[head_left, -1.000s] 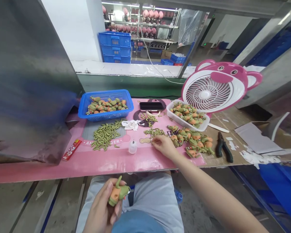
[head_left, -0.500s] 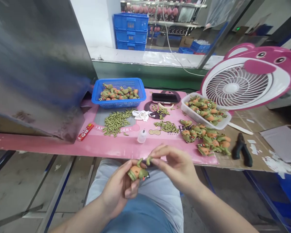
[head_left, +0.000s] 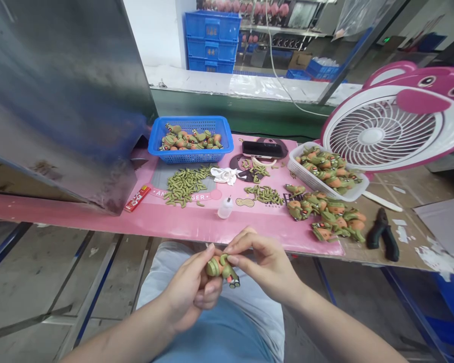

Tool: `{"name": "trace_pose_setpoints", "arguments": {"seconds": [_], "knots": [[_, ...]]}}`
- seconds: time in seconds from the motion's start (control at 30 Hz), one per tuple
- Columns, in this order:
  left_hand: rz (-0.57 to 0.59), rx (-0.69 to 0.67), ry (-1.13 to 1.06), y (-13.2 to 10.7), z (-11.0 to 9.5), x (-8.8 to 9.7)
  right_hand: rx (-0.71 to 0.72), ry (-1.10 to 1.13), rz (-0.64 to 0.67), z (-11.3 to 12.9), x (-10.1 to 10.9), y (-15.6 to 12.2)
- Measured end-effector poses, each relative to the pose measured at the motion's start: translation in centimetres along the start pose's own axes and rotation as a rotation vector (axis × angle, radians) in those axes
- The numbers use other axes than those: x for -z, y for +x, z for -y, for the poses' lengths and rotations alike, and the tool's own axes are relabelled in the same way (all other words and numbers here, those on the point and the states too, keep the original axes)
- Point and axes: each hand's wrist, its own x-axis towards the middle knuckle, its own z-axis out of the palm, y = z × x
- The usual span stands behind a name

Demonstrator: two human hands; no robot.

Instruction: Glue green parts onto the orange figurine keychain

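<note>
Above my lap, my left hand (head_left: 192, 285) grips a small green and orange toy figure (head_left: 214, 266), its dark-and-white end tilted down to the right. My right hand (head_left: 263, 264) is closed in a pinch on a small curved green piece (head_left: 224, 259), pressed against the figure's upper side. Fingertips partly cover where piece and figure meet. Just beyond the hands, a small translucent bottle with a thin tip (head_left: 225, 207) stands upright on the pink mat (head_left: 109, 222). Loose green pieces lie in a large pile (head_left: 185, 185) and a smaller pile (head_left: 265, 194).
Similar figures fill a blue basket (head_left: 227, 147) and a white basket (head_left: 293, 164); more lie heaped (head_left: 331, 214) at the right. Pliers (head_left: 382, 236), a phone (head_left: 263, 149), a white cloth (head_left: 226, 175) and a red box (head_left: 137, 198) lie about. A pink fan (head_left: 371, 136) stands right; a metal housing (head_left: 71, 101) blocks the left.
My right hand has brought the curved green piece from just beside the figure onto it. The figure has turned in my left hand, its dark-and-white end now pointing lower.
</note>
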Motion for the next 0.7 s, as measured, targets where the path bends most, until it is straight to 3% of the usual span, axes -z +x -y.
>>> {"name": "trace_pose_setpoints", "arguments": {"seconds": [0.13, 0.43, 0.7], "knots": [[-0.001, 0.034, -0.032, 0.2, 0.1, 0.1, 0.087, -0.105, 0.018, -0.2, 0.0, 0.1], [-0.073, 0.270, -0.168, 0.0, -0.5, -0.4, 0.171, -0.222, 0.145, -0.7, 0.7, 0.0], [-0.049, 0.268, -0.154, 0.1, 0.2, 0.0, 0.210, -0.316, 0.284, -0.2, 1.5, 0.2]]}}
